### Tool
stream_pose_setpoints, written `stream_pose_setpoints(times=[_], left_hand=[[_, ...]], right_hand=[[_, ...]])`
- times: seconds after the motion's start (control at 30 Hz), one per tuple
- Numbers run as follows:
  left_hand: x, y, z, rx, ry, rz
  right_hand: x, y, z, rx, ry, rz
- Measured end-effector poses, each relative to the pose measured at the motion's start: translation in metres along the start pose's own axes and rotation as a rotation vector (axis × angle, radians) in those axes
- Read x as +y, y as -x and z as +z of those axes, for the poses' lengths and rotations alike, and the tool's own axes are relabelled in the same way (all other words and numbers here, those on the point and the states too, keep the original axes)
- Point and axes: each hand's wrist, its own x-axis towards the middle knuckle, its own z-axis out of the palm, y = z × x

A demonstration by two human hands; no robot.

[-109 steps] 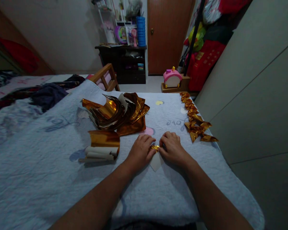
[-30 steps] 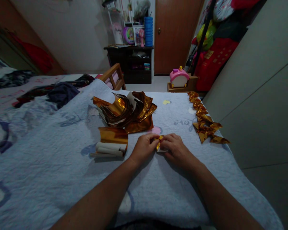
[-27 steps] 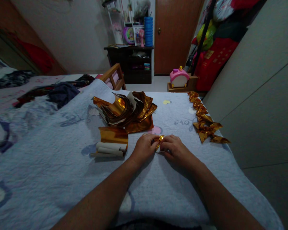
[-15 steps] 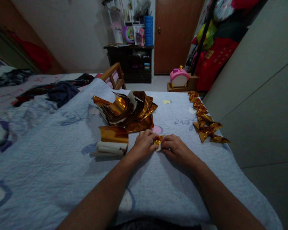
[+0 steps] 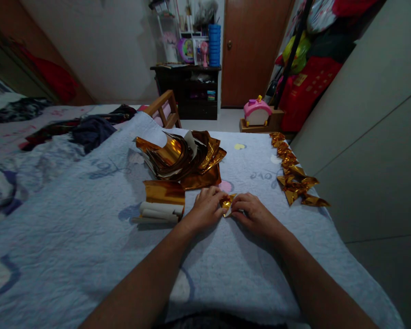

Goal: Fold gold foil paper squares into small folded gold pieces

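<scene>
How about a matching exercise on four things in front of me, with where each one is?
1. gold foil paper piece
2. folded gold foil shapes
3. fanned foil paper stack
4. pink-topped toy

A. on a brown wooden ledge
B. just beyond the rolled white-backed sheets
C. between the left hand and the right hand
D. in a row along the quilt's right edge

Pairs: 1-C, 2-D, 3-B, 4-A
</scene>
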Motion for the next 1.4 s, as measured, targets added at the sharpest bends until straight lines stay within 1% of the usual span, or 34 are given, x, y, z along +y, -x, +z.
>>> stream_pose_setpoints(times=[0.13,0.23,0.37,0.5,0.6,0.77,1.0,1.4], left_hand=[[0.003,0.0,0.001,0.011,-0.027,0.005],[0.004,-0.001,0.001,0.024,-0.013,0.036],[0.003,-0.001,0.001,0.026,0.033,0.102],[0.001,-0.002,0.002,0.032,0.079,0.126],[0.0,-0.002,0.003,0.033,0.094,0.128],[0.001,-0.002,0.003,0.026,0.118,0.129],[0.0,0.0,0.003,0.052,0.155,0.097],[0.002,-0.001,0.004,-0.021,0.115,0.109]], right_hand=[[0.001,-0.001,0.007,0.034,0.037,0.098],[0.001,-0.002,0.011,0.053,0.044,0.154],[0.001,-0.002,0.013,0.081,0.02,0.206],[0.004,-0.003,0.015,0.12,0.012,0.243],[0.007,-0.003,0.016,0.143,0.035,0.249],[0.01,-0.003,0.018,0.112,0.074,0.234],[0.007,-0.005,0.02,0.11,0.117,0.267],[0.008,-0.006,0.027,0.121,0.22,0.262]])
